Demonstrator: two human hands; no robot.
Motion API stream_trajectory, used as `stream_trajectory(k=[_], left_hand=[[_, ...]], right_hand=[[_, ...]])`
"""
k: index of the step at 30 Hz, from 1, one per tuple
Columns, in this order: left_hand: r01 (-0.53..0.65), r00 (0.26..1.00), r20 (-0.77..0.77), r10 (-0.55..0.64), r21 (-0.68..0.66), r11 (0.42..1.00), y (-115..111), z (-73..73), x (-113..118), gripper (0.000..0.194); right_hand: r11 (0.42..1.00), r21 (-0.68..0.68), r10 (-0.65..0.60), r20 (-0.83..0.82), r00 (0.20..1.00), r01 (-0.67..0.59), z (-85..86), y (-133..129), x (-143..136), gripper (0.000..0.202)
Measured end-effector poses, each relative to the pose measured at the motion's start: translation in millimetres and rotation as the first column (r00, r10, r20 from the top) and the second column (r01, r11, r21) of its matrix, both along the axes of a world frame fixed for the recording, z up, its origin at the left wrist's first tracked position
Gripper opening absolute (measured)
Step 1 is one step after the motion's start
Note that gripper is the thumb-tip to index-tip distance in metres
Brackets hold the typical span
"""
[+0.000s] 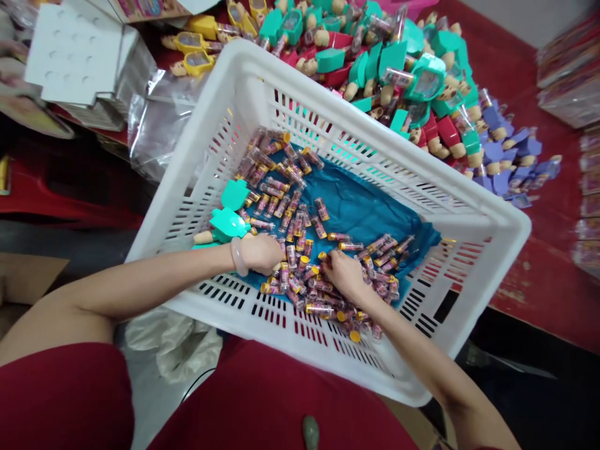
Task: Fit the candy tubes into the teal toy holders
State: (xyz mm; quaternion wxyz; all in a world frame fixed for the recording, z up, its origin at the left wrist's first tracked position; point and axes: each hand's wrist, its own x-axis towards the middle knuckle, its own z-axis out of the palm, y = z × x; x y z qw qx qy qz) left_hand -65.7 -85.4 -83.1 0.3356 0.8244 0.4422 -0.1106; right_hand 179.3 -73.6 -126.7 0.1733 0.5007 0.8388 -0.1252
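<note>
Many small clear tubes [320,309] with yellow caps and pink-purple contents lie heaped in a white plastic basket [375,134], on a blue plastic sheet [360,194]. My left hand [262,253], a pale bangle on its wrist, is down among the tubes left of the middle, its fingers curled and mostly hidden. To its right, my right hand [345,274] is closed over the pile, fingertips by a yellow cap; what either hand grips is hidden. Teal toy pieces [229,224] with light-coloured knobs lie inside the basket beside my left wrist.
Beyond the basket, a red table [515,250] bears heaped teal and red toy pieces [394,59], purple ones [504,150] and yellow ones [197,61]. White trays with holes [75,53] and clear plastic bags [162,119] sit at the left. Packed stacks [574,81] stand far right.
</note>
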Motion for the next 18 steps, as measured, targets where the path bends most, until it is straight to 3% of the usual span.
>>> stream_trajectory(k=[3,5,6,8,10,11,12,14,18], left_hand=[[-0.046,0.993,0.105,0.057,-0.102,0.994,20,20.2,-6,0.029],[-0.214,0.910,0.327,0.256,-0.159,0.964,31,32.9,-5,0.038],[-0.324,0.809,0.447,0.381,-0.202,0.924,34,37.1,-3,0.039],[-0.504,0.538,0.605,0.587,-0.327,0.800,37,40.1,3,0.039],[-0.544,0.311,0.619,0.721,-0.506,0.669,36,37.3,7,0.038],[-0.514,0.253,0.583,0.772,-0.595,0.617,34,34.6,9,0.037],[-0.471,0.241,0.537,0.809,-0.664,0.581,33,31.7,10,0.035],[-0.400,0.325,0.468,0.822,-0.720,0.568,30,25.9,11,0.032],[-0.310,0.603,0.465,0.648,-0.612,0.728,25,18.2,7,0.057]], right_hand=[[1.000,0.005,-0.027,-0.248,0.968,0.029,21.1,6,0,0.022],[0.995,-0.050,-0.098,-0.385,0.918,0.085,34.2,7,-1,0.026],[0.988,-0.095,-0.151,-0.422,0.894,0.122,38.7,6,-2,0.027],[0.967,-0.173,-0.245,-0.451,0.858,0.185,43.5,4,-3,0.027],[0.953,-0.212,-0.294,-0.465,0.835,0.218,44.2,3,-2,0.027],[0.949,-0.217,-0.307,-0.469,0.829,0.228,44.1,3,-1,0.028],[0.947,-0.215,-0.314,-0.468,0.826,0.239,44.0,4,0,0.030],[0.947,-0.190,-0.318,-0.461,0.828,0.258,44.7,6,3,0.033],[0.974,-0.094,-0.228,-0.417,0.880,0.208,48.2,9,5,0.030]])
